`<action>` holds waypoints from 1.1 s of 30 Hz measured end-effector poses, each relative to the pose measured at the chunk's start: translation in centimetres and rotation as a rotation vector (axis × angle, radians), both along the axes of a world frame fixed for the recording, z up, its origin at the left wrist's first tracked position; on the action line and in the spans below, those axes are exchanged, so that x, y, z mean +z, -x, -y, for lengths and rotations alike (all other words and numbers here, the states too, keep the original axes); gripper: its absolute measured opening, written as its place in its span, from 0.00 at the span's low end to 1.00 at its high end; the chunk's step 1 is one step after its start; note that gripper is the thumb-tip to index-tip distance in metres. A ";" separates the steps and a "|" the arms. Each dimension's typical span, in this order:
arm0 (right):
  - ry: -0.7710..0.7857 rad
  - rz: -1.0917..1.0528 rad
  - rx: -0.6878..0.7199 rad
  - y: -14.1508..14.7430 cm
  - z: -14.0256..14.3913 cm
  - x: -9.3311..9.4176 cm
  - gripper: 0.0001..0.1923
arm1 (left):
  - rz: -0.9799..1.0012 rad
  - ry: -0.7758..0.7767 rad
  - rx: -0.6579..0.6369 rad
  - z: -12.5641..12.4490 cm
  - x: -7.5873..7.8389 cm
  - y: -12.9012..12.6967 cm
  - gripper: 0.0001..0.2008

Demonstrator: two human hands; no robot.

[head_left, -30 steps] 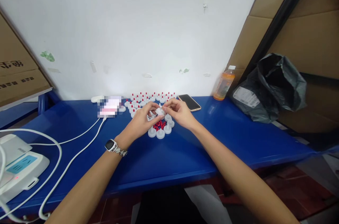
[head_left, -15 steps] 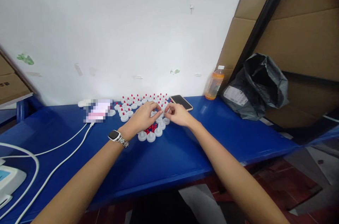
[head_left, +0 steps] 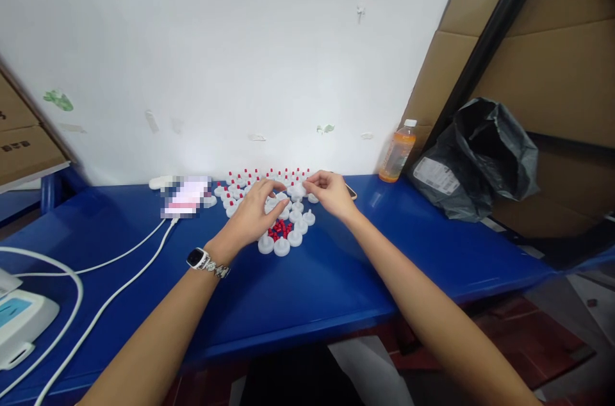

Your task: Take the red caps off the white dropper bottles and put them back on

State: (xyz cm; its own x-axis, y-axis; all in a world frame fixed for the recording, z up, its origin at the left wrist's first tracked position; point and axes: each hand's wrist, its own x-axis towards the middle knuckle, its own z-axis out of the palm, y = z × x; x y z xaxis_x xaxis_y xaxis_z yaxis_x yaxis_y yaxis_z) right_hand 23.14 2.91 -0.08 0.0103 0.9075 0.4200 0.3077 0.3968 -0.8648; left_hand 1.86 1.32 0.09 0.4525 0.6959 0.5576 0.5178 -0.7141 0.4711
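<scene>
Both your bare forearms reach forward from the lower edge and converge toward the middle. Your left hand (head_left: 257, 217) lies palm down, fingers loosely curled and spread, fingertips pointing forward and to the right; a dark-faced wristwatch on a metal band (head_left: 200, 260) sits on that wrist. Your right hand (head_left: 331, 193) is farther forward, knuckles up, fingers bent inward toward the left hand, thumb and forefinger drawn close in a pinching grip. The hands are near, not touching.

White wall (head_left: 240, 41) behind blue table (head_left: 312, 284)
</scene>
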 end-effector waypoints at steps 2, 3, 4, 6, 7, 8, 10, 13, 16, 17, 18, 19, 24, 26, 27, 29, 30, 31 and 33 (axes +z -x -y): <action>0.093 -0.183 0.134 1.3 1.1 0.3 0.16 | 0.035 0.013 -0.024 0.5 0.1 0.2 0.19; 0.131 -0.223 0.184 2.0 1.6 0.3 0.19 | 0.045 0.024 -0.038 0.8 0.2 0.3 0.20; 0.142 -0.238 0.207 2.6 2.0 0.3 0.21 | 0.052 0.037 -0.050 1.0 0.3 0.3 0.20; 0.087 -0.199 0.195 3.6 2.6 0.0 0.23 | 0.076 0.055 -0.055 1.4 0.4 0.4 0.17; 0.035 -0.155 0.170 4.0 2.8 -0.1 0.23 | 0.092 0.061 -0.049 1.5 0.5 0.3 0.16; -0.018 -0.102 0.141 4.2 2.9 -0.3 0.23 | 0.110 0.060 -0.043 1.6 0.6 0.3 0.16; -0.091 0.002 0.097 4.4 3.1 -0.7 0.23 | 0.125 0.044 -0.054 1.7 0.6 0.2 0.17; -0.097 0.067 0.098 4.5 3.3 -1.1 0.25 | 0.115 0.022 -0.119 1.7 0.6 0.2 0.19; -0.068 0.031 0.106 4.7 3.6 -1.2 0.26 | 0.121 0.039 -0.158 1.7 0.6 0.2 0.16; -0.074 0.017 0.089 4.8 3.8 -1.1 0.26 | 0.131 0.056 -0.153 1.7 0.7 0.3 0.15; -0.088 0.010 0.062 5.0 3.9 -1.0 0.26 | 0.148 0.076 -0.144 1.7 0.7 0.2 0.15; -0.106 0.011 0.029 5.2 4.1 -0.9 0.26 | 0.171 0.098 -0.135 1.7 0.6 0.2 0.15; -0.153 0.053 -0.064 6.0 4.8 -0.7 0.25 | 0.290 0.240 -0.167 1.8 0.8 -0.3 0.15; -0.169 0.059 -0.061 5.8 4.8 -0.7 0.25 | 0.327 0.290 -0.170 1.7 1.1 0.0 0.17; -0.179 0.055 -0.075 5.6 4.8 -0.7 0.25 | 0.354 0.305 -0.151 1.5 1.3 0.3 0.19; -0.183 0.053 -0.128 4.9 4.6 -0.8 0.24 | 0.431 0.301 -0.078 1.1 1.7 1.2 0.24; -0.181 0.069 -0.144 4.6 4.5 -0.8 0.24 | 0.447 0.292 -0.039 0.9 1.8 1.7 0.26; -0.183 0.106 -0.137 4.3 4.3 -0.8 0.24 | 0.460 0.266 -0.015 0.6 1.9 2.2 0.24; -0.217 0.233 -0.056 3.9 4.2 -0.8 0.22 | 0.410 0.244 -0.014 0.1 1.6 2.9 0.20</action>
